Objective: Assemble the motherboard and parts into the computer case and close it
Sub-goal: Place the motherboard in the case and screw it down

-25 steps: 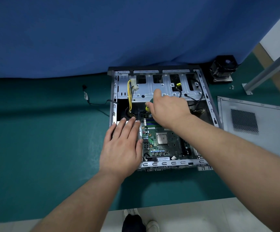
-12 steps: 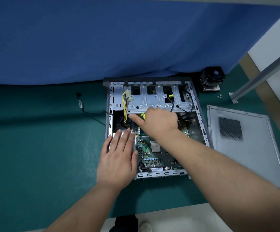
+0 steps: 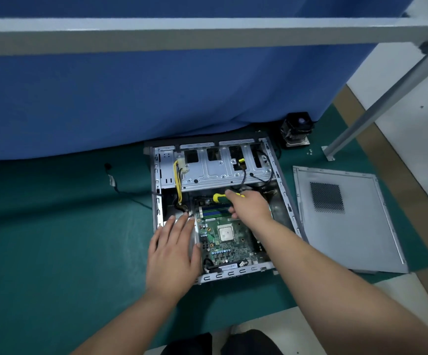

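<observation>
Green mat (image 3: 54, 252): it lay under everything I saw.
Case (image 3: 156, 201): it lay open on its side on the mat, in the middle.
Board (image 3: 233, 249): the green board sat inside the case, with a square silver chip (image 3: 225, 233) in its middle.
Left hand (image 3: 173, 254): I saw it flat, fingers straight, resting on the case's left edge.
Right hand (image 3: 250, 207): its fingers curled round a yellow and green screwdriver (image 3: 219, 197) over the top of the board.
Side cover (image 3: 346, 221): the grey lid lay flat just right of the case.
Fan (image 3: 297, 129): it stood behind the case, near the blue cloth (image 3: 156, 98).
</observation>
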